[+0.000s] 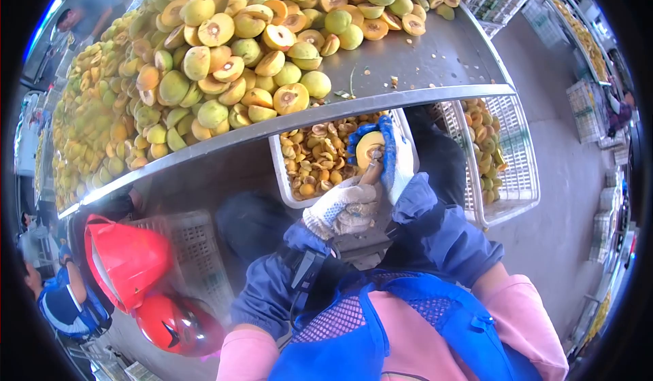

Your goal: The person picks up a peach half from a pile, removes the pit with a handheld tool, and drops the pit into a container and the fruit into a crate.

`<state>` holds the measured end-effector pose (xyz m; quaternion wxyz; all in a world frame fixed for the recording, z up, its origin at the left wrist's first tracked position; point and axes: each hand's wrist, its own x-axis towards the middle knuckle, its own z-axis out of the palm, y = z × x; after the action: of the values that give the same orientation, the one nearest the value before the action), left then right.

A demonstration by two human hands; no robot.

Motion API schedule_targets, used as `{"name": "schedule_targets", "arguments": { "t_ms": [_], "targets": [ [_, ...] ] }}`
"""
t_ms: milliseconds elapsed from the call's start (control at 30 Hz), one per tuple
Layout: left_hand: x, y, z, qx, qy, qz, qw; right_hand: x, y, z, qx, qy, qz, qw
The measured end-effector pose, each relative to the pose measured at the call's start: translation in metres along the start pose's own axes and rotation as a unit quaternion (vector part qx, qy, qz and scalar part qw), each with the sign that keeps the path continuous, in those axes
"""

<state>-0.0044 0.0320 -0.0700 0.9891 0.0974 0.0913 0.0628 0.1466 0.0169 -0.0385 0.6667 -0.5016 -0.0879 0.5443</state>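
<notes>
My left hand, in a white knit glove, is closed around the brown handle of a short pitting tool. The tool's metal end meets the pit area of a cut yellow peach half. In a white and blue glove, my right hand grips that peach half, cut face towards me. Below both hands is a white crate with many small peach pieces inside. Just above, the metal table carries a big heap of halved peaches.
To the right stands a white crate of peach pieces. A red bag and a red helmet lie at the left beside another crate. A person in a blue vest is at the far left. The table's raised metal edge runs ahead of my hands.
</notes>
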Motion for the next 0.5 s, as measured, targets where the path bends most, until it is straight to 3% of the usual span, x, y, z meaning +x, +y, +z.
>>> {"name": "schedule_targets", "arguments": {
  "t_ms": [100,133,167,200,267,300,333,367,433,467,500],
  "targets": [
    [0.002,-0.008,0.004,0.051,0.166,0.02,0.985,0.018,0.01,-0.017,-0.009,0.018,0.043,0.999],
    [0.002,-0.006,-0.007,0.008,0.119,-0.004,0.993,0.015,0.005,-0.015,-0.016,0.008,0.05,0.999],
    [0.005,-0.009,-0.006,0.008,0.19,0.053,0.98,0.016,0.001,-0.014,-0.023,-0.002,0.055,0.998],
    [0.01,-0.017,-0.003,0.007,0.26,0.108,0.96,0.022,0.002,-0.017,0.063,0.014,0.042,0.997],
    [0.013,-0.009,0.004,-0.089,0.102,0.166,0.977,0.038,0.011,-0.034,0.235,0.053,0.01,0.97],
    [0.016,-0.001,-0.009,-0.046,0.083,0.175,0.98,0.043,0.012,-0.055,0.178,-0.022,-0.067,0.982],
    [0.015,0.002,0.003,0.002,0.143,0.14,0.98,0.056,0.018,-0.09,-0.098,-0.012,-0.244,0.965],
    [0.014,0.002,0.015,0.051,0.202,0.106,0.972,0.045,-0.002,-0.096,-0.221,-0.022,-0.315,0.923],
    [0.016,-0.002,0.019,0.127,0.218,0.072,0.965,0.021,-0.045,-0.103,-0.433,0.011,-0.464,0.773],
    [0.016,0.001,0.019,0.13,0.211,0.058,0.967,0.009,-0.078,-0.1,-0.444,0.016,-0.439,0.781],
    [0.016,0.005,0.017,0.132,0.205,0.044,0.969,0.019,-0.098,-0.131,-0.396,0.004,-0.376,0.838]
  ]
}}
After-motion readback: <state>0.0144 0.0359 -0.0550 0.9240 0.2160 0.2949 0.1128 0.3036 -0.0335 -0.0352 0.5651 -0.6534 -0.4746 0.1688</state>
